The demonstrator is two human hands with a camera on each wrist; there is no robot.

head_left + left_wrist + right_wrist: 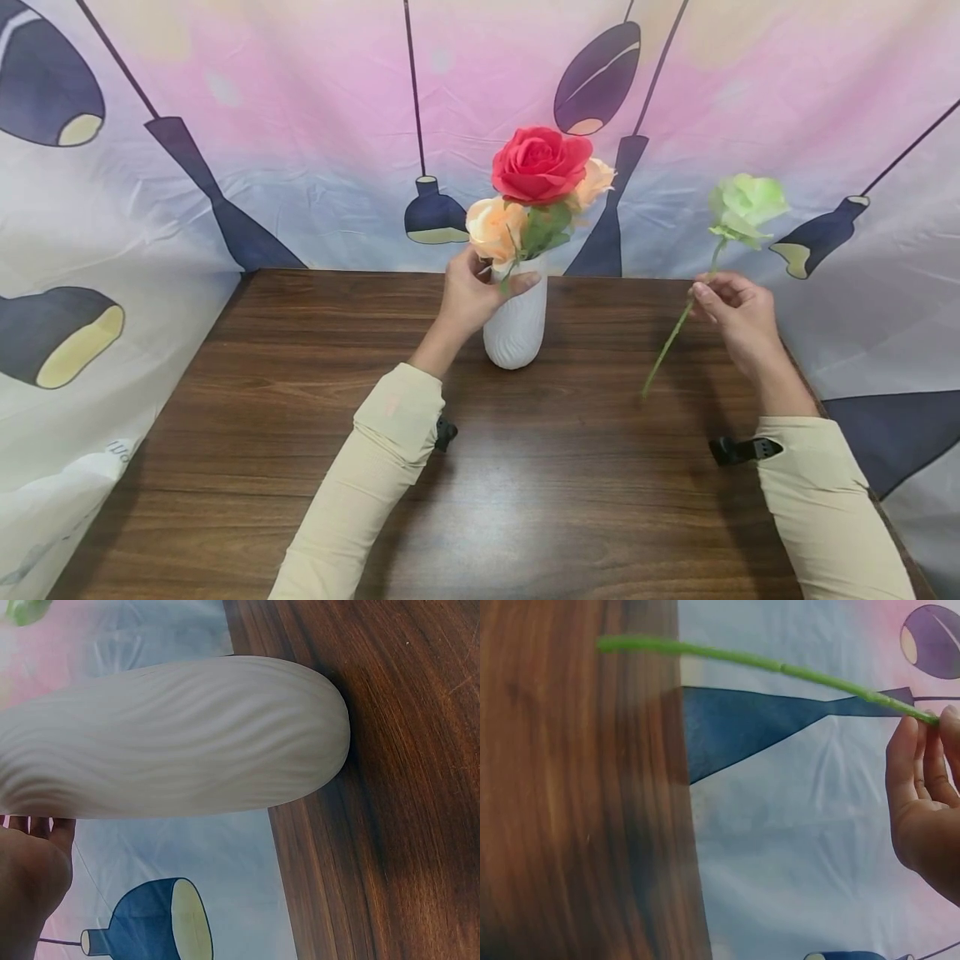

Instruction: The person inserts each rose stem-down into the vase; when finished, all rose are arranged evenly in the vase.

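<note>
A white vase (517, 333) with wavy ridges stands upright on the table, holding a red rose (542, 165), peach roses (497, 229) and green leaves. My left hand (480, 292) grips the vase near its rim, thumb across the front and fingers at the far left side. In the left wrist view the ridged vase (187, 739) fills the middle, with the fingers at its edge. To the right, my right hand (738, 312) pinches the stem of a pale green rose (746, 204). The bare stem (780, 667) slants down from the fingertips, its lower end over the table.
The dark wood table (300, 400) ends at a printed cloth backdrop (330, 150) behind the vase, and more cloth hangs at both sides. Black straps (742, 450) sit at both wrists, by the light sleeves.
</note>
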